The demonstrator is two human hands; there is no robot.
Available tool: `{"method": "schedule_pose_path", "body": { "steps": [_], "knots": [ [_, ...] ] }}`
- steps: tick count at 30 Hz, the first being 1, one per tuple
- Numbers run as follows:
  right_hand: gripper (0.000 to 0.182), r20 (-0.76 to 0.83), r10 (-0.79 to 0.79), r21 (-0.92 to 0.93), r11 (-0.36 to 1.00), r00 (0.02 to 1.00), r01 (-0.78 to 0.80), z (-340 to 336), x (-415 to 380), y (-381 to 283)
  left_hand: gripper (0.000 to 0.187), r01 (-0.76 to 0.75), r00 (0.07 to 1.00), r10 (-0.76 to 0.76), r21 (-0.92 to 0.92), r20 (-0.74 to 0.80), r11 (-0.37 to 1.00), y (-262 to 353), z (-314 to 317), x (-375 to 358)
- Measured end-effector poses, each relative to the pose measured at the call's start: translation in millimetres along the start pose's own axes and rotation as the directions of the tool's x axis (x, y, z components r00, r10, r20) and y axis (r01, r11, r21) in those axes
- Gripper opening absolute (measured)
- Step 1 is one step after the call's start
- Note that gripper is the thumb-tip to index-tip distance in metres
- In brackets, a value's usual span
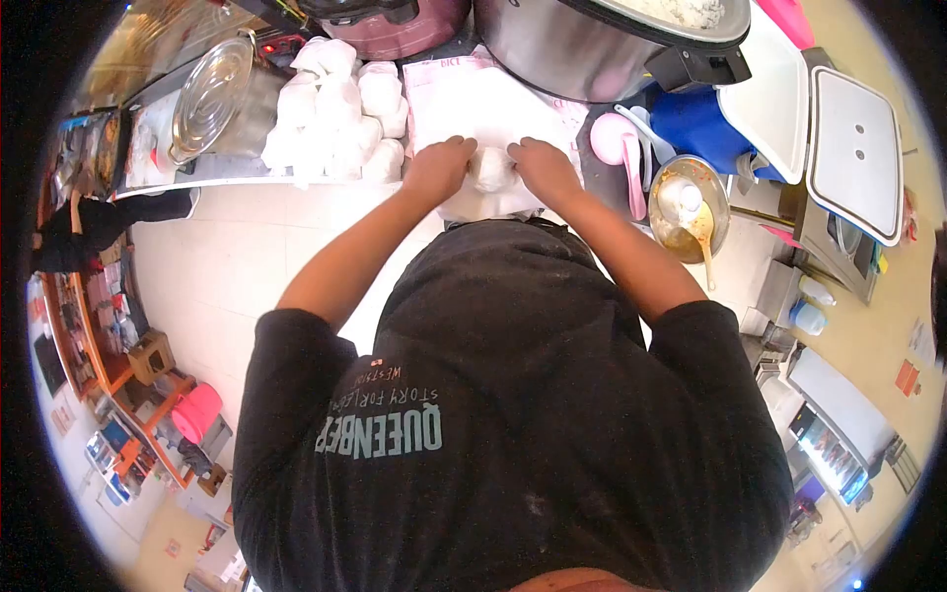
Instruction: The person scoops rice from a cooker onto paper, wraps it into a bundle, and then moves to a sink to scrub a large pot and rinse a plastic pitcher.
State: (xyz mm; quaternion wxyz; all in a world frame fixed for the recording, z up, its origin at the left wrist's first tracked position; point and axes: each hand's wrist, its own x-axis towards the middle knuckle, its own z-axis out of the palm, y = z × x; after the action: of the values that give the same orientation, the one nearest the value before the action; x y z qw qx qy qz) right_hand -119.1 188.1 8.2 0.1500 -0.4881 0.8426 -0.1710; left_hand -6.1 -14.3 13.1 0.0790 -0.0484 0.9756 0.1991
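On the sheet of white wrapping paper (449,99) in front of me lies a small rounded white bundle (491,170). My left hand (446,166) is closed at the bundle's left side, its fingers pinching the paper. At the right side, my right hand (543,166) is also closed on the paper, with its fingertips curled toward the bundle. What the bundle contains is hidden. Left of the paper, several white wrapped packets (335,113) are piled up. Faint red print, including "RICE", shows along the sheet's far edge.
Behind the paper stands a large steel rice cooker (562,49) with white rice inside, beside a pink cooker (390,28). To the right are a pink scoop (631,163), a metal bowl (722,187) of sauce with a ladle, and a blue container (695,123). A lidded pot (222,99) stands left.
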Motion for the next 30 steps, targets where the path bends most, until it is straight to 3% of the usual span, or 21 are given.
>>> {"method": "schedule_pose_path", "body": {
  "steps": [2, 4, 5, 7, 8, 11, 13, 15, 17, 18, 19, 21, 24, 26, 29, 30],
  "knots": [
    [0.018, -0.029, 0.084, 0.022, 0.996, 0.996, -0.083, 9, -16, -7, 0.012, 0.057, 0.993, -0.069, -0.124, -0.092, 0.991, 4, 11, -14],
    [0.022, -0.143, 0.094, 0.166, 0.984, 0.985, -0.069, 17, -29, -9, 0.014, 0.092, 0.984, -0.129, -0.265, -0.123, 0.96, 4, 20, -28],
    [0.024, -0.202, 0.103, 0.235, 0.97, 0.974, -0.054, 22, -35, -10, 0.017, 0.011, 0.983, -0.059, -0.263, -0.177, 0.965, 2, 23, -36],
    [0.028, -0.274, 0.048, 0.165, 0.986, 0.961, -0.002, 35, -49, -13, 0.023, -0.152, 0.955, 0.078, -0.248, -0.286, 0.957, -3, 31, -51],
    [0.029, -0.308, 0.016, 0.125, 0.992, 0.951, 0.024, 40, -52, -12, 0.03, -0.239, 0.941, 0.177, -0.196, -0.287, 0.951, -11, 42, -56],
    [0.03, -0.189, 0.045, 0.007, 0.999, 0.981, -0.045, 39, -47, -21, 0.038, -0.239, 0.964, 0.244, 0.06, -0.109, 0.969, -8, 29, -51],
    [0.031, -0.146, 0.056, -0.031, 0.998, 0.988, -0.061, 33, -46, -23, 0.023, -0.234, 0.972, 0.231, -0.148, -0.036, 0.961, -19, 25, -32],
    [0.034, -0.138, 0.029, -0.034, 0.999, 0.99, -0.034, 24, -43, -24, 0.026, 0.055, 0.99, -0.004, -0.37, 0.138, 0.927, -18, 2, -13],
    [0.04, -0.154, -0.009, 0.004, 1.0, 0.988, 0.01, 17, -46, -26, 0.039, -0.201, 0.979, 0.202, -0.228, -0.019, 0.953, -23, -2, 4],
    [0.057, -0.129, 0.005, 0.045, 0.999, 0.992, 0.001, 17, -46, -28, 0.046, -0.318, 0.948, 0.309, -0.144, -0.081, 0.937, -25, 0, 9],
    [0.062, -0.22, 0.013, 0.207, 0.978, 0.975, 0.033, 19, -45, -34, 0.047, -0.251, 0.967, 0.246, -0.342, -0.06, 0.906, -25, 2, 10],
    [0.072, -0.38, 0.073, 0.498, 0.856, 0.922, 0.138, 22, -37, -45, 0.048, -0.099, 0.989, 0.147, -0.686, 0.011, 0.721, -24, 3, 9],
    [0.07, -0.256, 0.357, 0.775, 0.631, 0.899, -0.03, 0, -17, -81, 0.049, -0.122, 0.992, 0.09, -0.755, -0.084, 0.644, -3, -22, -13],
    [0.059, -0.194, 0.428, 0.884, 0.466, 0.883, -0.032, -14, -6, -93, 0.059, -0.103, 0.994, 0.034, -0.8, -0.103, 0.592, -4, -34, -25],
    [0.053, 0.075, 0.309, 0.997, 0.011, 0.948, -0.082, -25, 3, -104, 0.076, -0.297, 0.934, 0.095, -0.6, -0.345, 0.743, -6, -62, -50],
    [0.049, 0.128, 0.239, 0.989, 0.036, 0.963, -0.14, -31, 5, -109, 0.086, -0.32, 0.93, 0.179, -0.464, -0.322, 0.826, -5, -82, -61]
  ]
}}
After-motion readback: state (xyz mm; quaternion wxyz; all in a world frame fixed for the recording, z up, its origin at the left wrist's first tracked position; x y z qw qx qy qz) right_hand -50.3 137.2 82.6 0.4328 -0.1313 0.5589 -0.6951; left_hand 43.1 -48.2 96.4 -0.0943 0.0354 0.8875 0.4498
